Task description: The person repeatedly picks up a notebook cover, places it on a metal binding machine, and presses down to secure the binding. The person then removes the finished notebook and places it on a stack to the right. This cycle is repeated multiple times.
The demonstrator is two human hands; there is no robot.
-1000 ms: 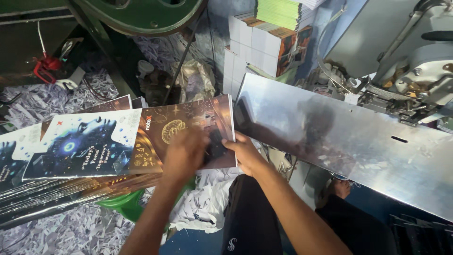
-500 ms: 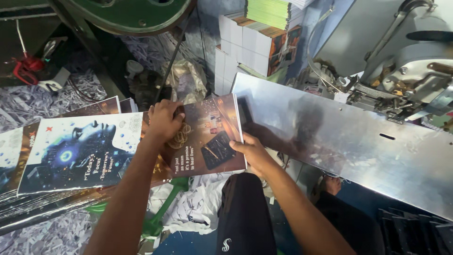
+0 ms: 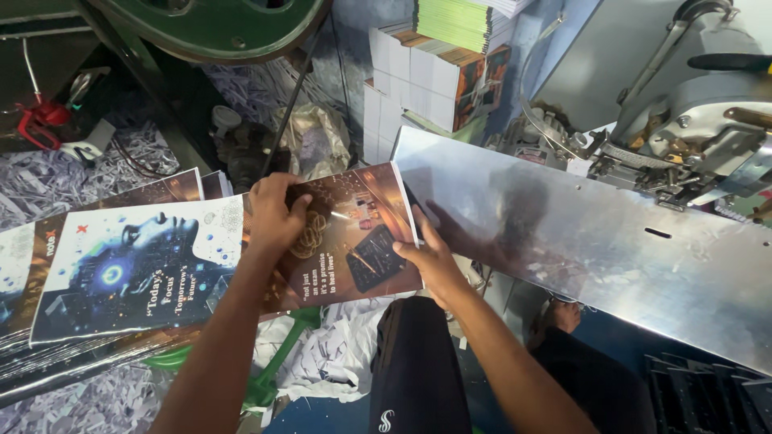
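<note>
Left hand (image 3: 273,215) pressed palm-down, fingers curled, on upper part of glossy brown printed cover sheet (image 3: 346,237). Right hand (image 3: 434,257) pinching that sheet's right edge, thumb on top, fingers underneath. Sheet lying flat between the two hands, topmost of a fanned stack. Just left of left hand: blue-and-white printed cover (image 3: 133,269) on same stack, more sheet edges showing beneath it. Right of right hand, touching the sheet's corner: large bare metal plate (image 3: 595,249), dull reflective, sloping down to the right. Beyond plate: grey machine head (image 3: 691,120) with levers and bolts. Above hands: stacked white-edged booklets (image 3: 418,76), green machine casting (image 3: 217,28). Below and left of hands: paper shreds (image 3: 330,354) heaped on floor; green frame among them. Surroundings cramped and cluttered.
</note>
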